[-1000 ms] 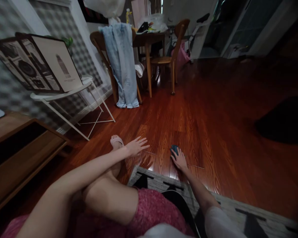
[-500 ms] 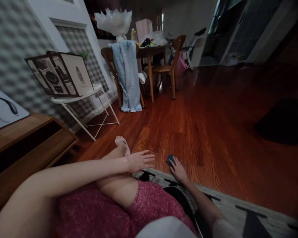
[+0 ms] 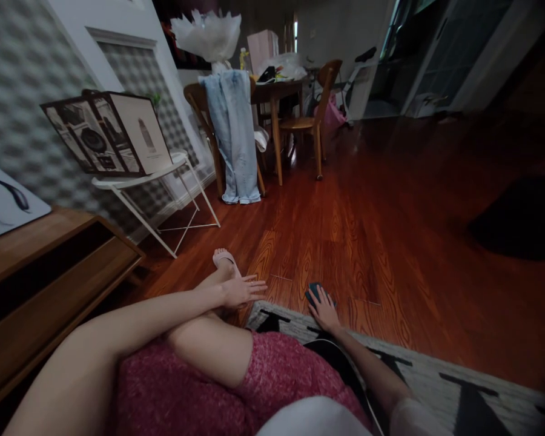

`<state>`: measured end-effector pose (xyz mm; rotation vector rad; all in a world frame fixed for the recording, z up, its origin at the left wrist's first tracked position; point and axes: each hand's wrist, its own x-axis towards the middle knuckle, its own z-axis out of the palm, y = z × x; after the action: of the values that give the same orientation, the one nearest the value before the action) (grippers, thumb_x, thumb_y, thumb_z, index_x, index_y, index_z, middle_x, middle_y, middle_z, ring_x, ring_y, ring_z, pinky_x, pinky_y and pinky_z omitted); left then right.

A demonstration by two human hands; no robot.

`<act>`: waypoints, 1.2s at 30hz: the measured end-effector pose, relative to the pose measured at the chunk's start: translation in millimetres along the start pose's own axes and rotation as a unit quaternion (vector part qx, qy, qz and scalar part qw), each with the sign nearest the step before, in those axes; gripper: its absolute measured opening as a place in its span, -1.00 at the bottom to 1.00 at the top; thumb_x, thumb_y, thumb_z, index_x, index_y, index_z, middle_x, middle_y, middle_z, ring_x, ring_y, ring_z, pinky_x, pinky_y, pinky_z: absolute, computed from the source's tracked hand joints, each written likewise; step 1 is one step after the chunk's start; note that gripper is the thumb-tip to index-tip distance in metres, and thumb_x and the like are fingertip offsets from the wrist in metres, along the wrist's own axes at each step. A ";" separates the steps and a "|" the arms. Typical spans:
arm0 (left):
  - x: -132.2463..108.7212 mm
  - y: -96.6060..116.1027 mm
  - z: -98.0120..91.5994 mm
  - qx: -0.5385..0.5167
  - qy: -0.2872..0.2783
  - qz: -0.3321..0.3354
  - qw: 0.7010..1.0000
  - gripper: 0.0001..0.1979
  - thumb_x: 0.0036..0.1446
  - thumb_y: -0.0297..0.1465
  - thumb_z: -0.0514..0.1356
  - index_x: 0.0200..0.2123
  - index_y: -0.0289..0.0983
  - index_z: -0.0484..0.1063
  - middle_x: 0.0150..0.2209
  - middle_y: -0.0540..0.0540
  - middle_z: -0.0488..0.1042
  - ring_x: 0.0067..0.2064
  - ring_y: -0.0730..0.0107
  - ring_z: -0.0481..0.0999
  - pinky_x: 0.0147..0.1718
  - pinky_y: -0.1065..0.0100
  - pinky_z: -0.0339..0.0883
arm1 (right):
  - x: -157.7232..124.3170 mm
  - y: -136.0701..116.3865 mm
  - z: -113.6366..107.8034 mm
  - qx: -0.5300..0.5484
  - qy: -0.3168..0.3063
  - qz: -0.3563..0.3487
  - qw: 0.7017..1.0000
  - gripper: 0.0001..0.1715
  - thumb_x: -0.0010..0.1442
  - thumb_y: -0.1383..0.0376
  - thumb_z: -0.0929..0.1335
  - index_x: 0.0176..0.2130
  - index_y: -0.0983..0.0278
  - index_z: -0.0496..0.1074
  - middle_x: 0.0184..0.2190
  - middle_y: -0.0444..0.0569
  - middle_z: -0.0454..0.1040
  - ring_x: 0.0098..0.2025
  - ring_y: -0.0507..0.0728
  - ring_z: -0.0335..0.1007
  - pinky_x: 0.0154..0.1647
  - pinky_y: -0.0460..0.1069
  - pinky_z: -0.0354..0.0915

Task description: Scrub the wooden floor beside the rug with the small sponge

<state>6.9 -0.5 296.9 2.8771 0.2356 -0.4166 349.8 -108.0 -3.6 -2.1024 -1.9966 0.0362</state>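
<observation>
My right hand (image 3: 324, 310) is down on the wood floor beside the rug's edge. Its slightly parted fingers press on a folded dark teal cloth (image 3: 313, 289), which shows at the fingertips and along the side of the hand. The palm hides part of the cloth. To its left, my left hand (image 3: 240, 292) is held over my crossed leg near the ankle, fingers stretched out and apart, with nothing in them. Whether it rests on the leg I cannot tell.
A patterned rug (image 3: 418, 357) runs along the front. At left stand a wooden cabinet (image 3: 118, 242) and a white side table (image 3: 181, 158) bearing a box (image 3: 148, 136). Jeans (image 3: 236, 133) hang over a chair by the dining table (image 3: 279, 91). A dark shape (image 3: 522, 218) lies at right.
My left hand has drawn back to the left and settled lower by the ankle. My right hand stays on the cloth in nearly the same spot.
</observation>
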 end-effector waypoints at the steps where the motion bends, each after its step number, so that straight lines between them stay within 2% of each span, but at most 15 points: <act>1: 4.2 -1.0 -0.8 0.009 -0.014 0.011 1.000 -0.42 0.15 -0.42 0.15 0.27 -0.11 0.30 0.37 -0.11 0.18 0.41 0.21 0.07 0.38 0.07 -0.15 | -0.5 13.0 -0.4 0.006 -0.001 -0.031 1.000 -0.36 0.36 0.12 0.08 0.36 0.09 0.16 0.44 0.00 0.02 0.46 0.16 -0.15 0.40 0.17 -0.10; 3: 13.5 -2.1 -2.8 0.028 -0.030 0.028 0.999 -0.41 0.17 -0.40 0.16 0.29 -0.21 0.26 0.38 -0.21 0.15 0.42 0.16 0.04 0.37 0.00 -0.14 | -1.8 46.3 -3.2 0.009 0.009 -0.045 0.999 -0.37 0.36 0.14 0.08 0.35 0.06 0.18 0.43 -0.04 0.04 0.44 0.14 -0.10 0.39 0.16 -0.05; 4: 18.2 -2.3 -4.1 0.036 -0.030 0.032 0.998 -0.40 0.18 -0.39 0.16 0.30 -0.24 0.24 0.39 -0.24 0.13 0.42 0.15 0.02 0.37 -0.02 -0.14 | -2.3 63.0 -5.0 0.006 0.020 -0.021 1.000 -0.37 0.36 0.15 0.08 0.35 0.08 0.18 0.43 -0.03 0.05 0.44 0.15 -0.08 0.38 0.18 -0.02; 7: 31.4 -1.5 -8.3 0.038 -0.026 0.037 0.998 -0.39 0.22 -0.34 0.17 0.33 -0.26 0.19 0.39 -0.27 0.11 0.43 0.11 -0.02 0.36 -0.03 -0.12 | 0.0 91.9 -9.6 -0.015 0.068 0.137 0.988 -0.34 0.36 0.17 0.06 0.37 0.19 0.16 0.43 0.09 0.03 0.43 0.24 -0.08 0.35 0.25 0.02; 9: 38.7 -0.6 -10.7 0.032 -0.025 0.038 0.998 -0.37 0.22 -0.32 0.18 0.34 -0.28 0.17 0.38 -0.29 0.13 0.43 0.08 -0.02 0.35 -0.03 -0.08 | 7.0 83.1 -10.3 -0.026 0.102 0.253 0.962 -0.31 0.36 0.18 0.05 0.39 0.29 0.11 0.44 0.19 -0.03 0.45 0.33 -0.13 0.34 0.32 0.00; 12: 46.5 1.3 -13.0 0.025 -0.025 0.053 0.998 -0.37 0.23 -0.34 0.18 0.34 -0.30 0.17 0.36 -0.31 0.17 0.41 0.06 0.04 0.34 -0.02 -0.01 | 24.5 32.0 -5.8 -0.025 0.129 0.348 0.928 -0.28 0.36 0.21 0.05 0.40 0.41 0.04 0.44 0.33 -0.13 0.46 0.44 -0.23 0.33 0.40 -0.07; 15: 50.2 4.1 -14.4 0.031 -0.027 0.077 0.996 -0.38 0.23 -0.37 0.18 0.33 -0.33 0.17 0.35 -0.33 0.18 0.41 0.08 0.07 0.34 0.01 0.02 | 40.9 -34.7 3.6 0.004 0.078 0.238 0.968 -0.29 0.34 0.23 0.09 0.41 0.33 0.04 0.45 0.25 -0.12 0.47 0.40 -0.25 0.35 0.39 -0.12; 18: 47.9 6.5 -15.5 0.037 -0.023 0.083 0.996 -0.37 0.22 -0.39 0.19 0.34 -0.30 0.17 0.36 -0.31 0.17 0.40 0.08 0.08 0.34 0.02 0.03 | 49.1 -80.8 8.3 0.037 0.009 0.031 0.999 -0.32 0.35 0.22 0.12 0.40 0.18 0.09 0.45 0.09 -0.06 0.47 0.28 -0.23 0.40 0.29 -0.14; 21: 39.3 7.1 -15.0 0.038 -0.016 0.071 0.997 -0.40 0.23 -0.40 0.18 0.33 -0.26 0.19 0.36 -0.29 0.18 0.39 0.10 0.11 0.34 0.03 0.02 | 49.6 -80.9 -0.1 0.064 -0.048 -0.155 0.985 -0.35 0.35 0.21 0.16 0.38 0.09 0.13 0.45 -0.04 -0.03 0.47 0.17 -0.21 0.42 0.20 -0.13; 23: 31.9 6.7 -13.4 0.040 -0.020 0.063 0.997 -0.43 0.24 -0.41 0.18 0.31 -0.25 0.22 0.35 -0.28 0.21 0.38 0.11 0.14 0.33 0.04 0.03 | 44.4 -52.0 -10.2 0.068 -0.068 -0.195 0.976 -0.37 0.35 0.21 0.17 0.36 0.06 0.16 0.45 -0.07 -0.01 0.46 0.14 -0.17 0.41 0.17 -0.11; 25: 25.6 6.3 -11.3 0.045 -0.030 0.060 0.997 -0.44 0.23 -0.42 0.18 0.29 -0.24 0.24 0.34 -0.27 0.23 0.38 0.11 0.14 0.33 0.05 0.04 | 31.4 -6.2 -19.7 0.051 -0.056 -0.147 0.986 -0.38 0.35 0.23 0.15 0.35 0.06 0.18 0.44 -0.07 0.02 0.45 0.14 -0.13 0.40 0.16 -0.08; 28: 20.4 6.6 -9.6 0.065 -0.052 0.049 0.995 -0.44 0.23 -0.41 0.18 0.29 -0.27 0.24 0.34 -0.29 0.22 0.39 0.11 0.12 0.33 0.06 0.03 | -3.9 70.2 -27.1 -0.009 0.001 0.026 1.000 -0.36 0.35 0.24 0.14 0.37 0.10 0.15 0.44 -0.01 0.02 0.43 0.18 -0.08 0.37 0.19 -0.01; 31: 20.7 7.3 -10.8 0.084 -0.062 0.036 0.994 -0.44 0.23 -0.40 0.18 0.29 -0.25 0.24 0.35 -0.26 0.21 0.39 0.15 0.11 0.33 0.12 0.00 | -42.6 119.7 -26.3 -0.053 0.059 0.194 0.978 -0.32 0.35 0.20 0.12 0.41 0.14 0.06 0.45 0.08 -0.02 0.42 0.25 -0.08 0.33 0.25 0.04; 33: 23.0 7.1 -12.2 0.086 -0.058 0.037 0.994 -0.46 0.23 -0.39 0.18 0.28 -0.22 0.25 0.35 -0.24 0.21 0.39 0.18 0.11 0.33 0.14 0.00 | -57.3 124.0 -24.4 -0.060 0.095 0.298 0.948 -0.30 0.35 0.18 0.10 0.42 0.21 0.02 0.44 0.19 -0.04 0.43 0.32 -0.10 0.30 0.32 0.04; 36: 28.6 5.2 -13.1 0.080 -0.052 0.049 0.994 -0.47 0.20 -0.42 0.19 0.25 -0.21 0.29 0.34 -0.22 0.24 0.38 0.19 0.15 0.31 0.16 0.03 | -55.9 90.6 -22.3 -0.056 0.128 0.398 0.907 -0.28 0.35 0.17 0.09 0.41 0.32 0.03 0.42 0.35 -0.05 0.42 0.43 -0.13 0.27 0.39 0.02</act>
<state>38.4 1.2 301.7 2.9956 0.0459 -0.5897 439.1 -170.0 -7.4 -2.6774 -0.9136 -0.2036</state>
